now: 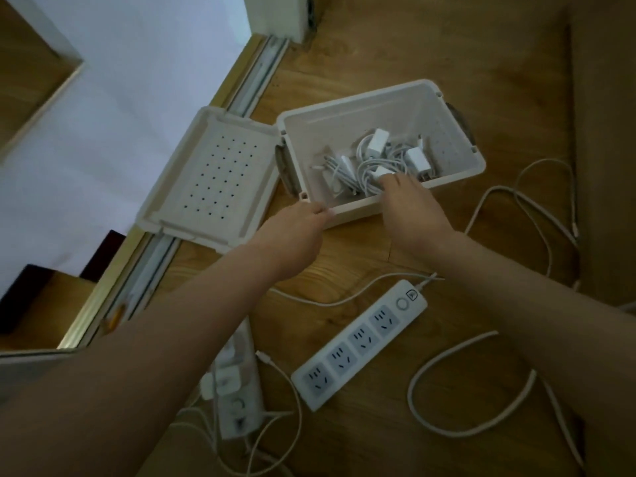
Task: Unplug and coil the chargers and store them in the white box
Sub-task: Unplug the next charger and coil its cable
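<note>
The white box (347,111) stands open on the wooden floor, with several coiled white chargers (375,156) inside. My left hand (292,232) grips the box's near rim at its left corner. My right hand (413,208) reaches over the near rim into the box and its fingers hold a coiled charger (380,173). An empty white power strip (361,346) lies in front of the box. A second power strip (237,390), partly hidden by my left arm, has white chargers (220,380) plugged into it.
The box's perforated lid (210,177) lies open to the left, against a sliding door track (254,80). Loose white cables (537,208) trail over the floor to the right and in front (475,383). A raised wooden edge (574,149) runs along the right.
</note>
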Demonstrator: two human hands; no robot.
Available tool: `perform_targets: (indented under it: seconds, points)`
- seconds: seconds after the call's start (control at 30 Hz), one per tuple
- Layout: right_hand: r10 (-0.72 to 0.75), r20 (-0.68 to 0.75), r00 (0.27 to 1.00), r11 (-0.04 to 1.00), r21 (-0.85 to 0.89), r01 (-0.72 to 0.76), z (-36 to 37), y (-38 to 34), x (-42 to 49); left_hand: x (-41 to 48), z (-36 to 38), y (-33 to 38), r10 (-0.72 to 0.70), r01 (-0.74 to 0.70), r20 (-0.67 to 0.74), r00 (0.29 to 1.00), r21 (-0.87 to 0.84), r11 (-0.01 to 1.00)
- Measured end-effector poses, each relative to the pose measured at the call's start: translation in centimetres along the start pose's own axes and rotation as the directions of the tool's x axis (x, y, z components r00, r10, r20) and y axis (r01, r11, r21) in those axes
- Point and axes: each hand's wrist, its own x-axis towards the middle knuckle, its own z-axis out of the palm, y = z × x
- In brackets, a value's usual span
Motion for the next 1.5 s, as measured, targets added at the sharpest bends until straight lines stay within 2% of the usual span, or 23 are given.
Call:
perform_targets:
  seconds: [0.07, 0.13, 0.2, 0.27, 0.33, 0.4, 0.53, 0.63, 0.9, 0.97, 1.03, 1.1, 1.17, 1.2, 1.27, 1.37, 1.5]
  points:
    - [-0.043, -0.085, 0.995, 0.990, 0.130, 0.054, 0.1, -1.8, -2.1, -2.2, -0.5, -0.9, 0.030, -0.031, -0.070, 0.997, -0.019, 0.999]
    - [-0.105, -0.103, 0.989, 0.952, 0.277, 0.130, 0.8, -4.0, -4.4, -5.0, -0.5, -2.8, 0.002, -0.022, -0.213, 0.977, -0.092, 0.995]
    - [-0.209, -0.046, 0.977, 0.897, 0.388, 0.211, 2.0, -6.2, -6.3, -8.0, 0.1, -5.3, -0.109, 0.049, -0.306, 0.946, -0.197, 0.979]
    - [-0.306, 0.050, 0.951, 0.846, 0.471, 0.248, 3.7, -8.3, -7.5, -11.0, 1.6, -8.3, -0.213, 0.147, -0.316, 0.924, -0.221, 0.964]
    - [-0.382, 0.177, 0.907, 0.812, 0.533, 0.238, 5.3, -10.3, -8.0, -13.4, 3.8, -10.8, -0.279, 0.229, -0.260, 0.925, -0.206, 0.951]
    - [-0.473, 0.284, 0.834, 0.795, 0.546, 0.265, 6.9, -12.3, -7.9, -15.1, 6.0, -12.1, -0.302, 0.272, -0.127, 0.945, -0.212, 0.939]
    - [-0.636, 0.379, 0.673, 0.750, 0.509, 0.423, 9.2, -15.3, -7.4, -16.3, 8.9, -12.3, -0.201, 0.233, 0.143, 0.969, -0.268, 0.935]
    - [-0.688, 0.426, 0.588, 0.726, 0.419, 0.545, 9.8, -16.5, -6.7, -15.8, 9.7, -12.1, -0.204, 0.231, 0.184, 0.962, -0.142, 0.963]
    - [-0.748, 0.452, 0.486, 0.639, 0.292, 0.712, 9.9, -17.9, -5.2, -15.4, 9.3, -12.0, -0.235, 0.239, 0.229, 0.945, 0.011, 0.971]
    - [-0.749, 0.451, 0.485, 0.636, 0.288, 0.716, 10.1, -18.0, -5.2, -15.5, 9.3, -11.9, -0.244, 0.246, 0.237, 0.940, 0.023, 0.969]
    - [-0.722, 0.445, 0.530, 0.685, 0.355, 0.636, 10.5, -17.4, -5.4, -15.6, 9.6, -11.9, -0.246, 0.251, 0.221, 0.944, 0.003, 0.968]
    - [-0.667, 0.409, 0.623, 0.731, 0.523, 0.438, 10.9, -16.7, -6.2, -15.8, 10.0, -11.8, -0.253, 0.267, 0.188, 0.949, -0.050, 0.962]
    - [-0.599, 0.365, 0.713, 0.699, 0.672, 0.244, 11.4, -16.1, -7.0, -15.8, 10.3, -11.7, -0.245, 0.264, 0.192, 0.950, -0.080, 0.961]
    - [-0.573, 0.349, 0.741, 0.690, 0.694, 0.206, 11.7, -15.9, -7.3, -15.7, 10.3, -11.7, -0.238, 0.259, 0.205, 0.949, -0.081, 0.963]
    - [-0.551, 0.355, 0.755, 0.730, 0.644, 0.230, 12.2, -15.7, -7.3, -15.5, 10.2, -11.8, -0.228, 0.254, 0.245, 0.942, -0.082, 0.964]
    - [-0.556, 0.398, 0.730, 0.794, 0.516, 0.323, 11.9, -15.8, -7.0, -15.3, 10.0, -12.0, -0.222, 0.245, 0.309, 0.925, -0.038, 0.969]
    - [-0.591, 0.400, 0.701, 0.798, 0.417, 0.435, 10.6, -16.4, -6.8, -15.1, 9.5, -11.3, -0.265, 0.269, 0.314, 0.911, 0.032, 0.963]
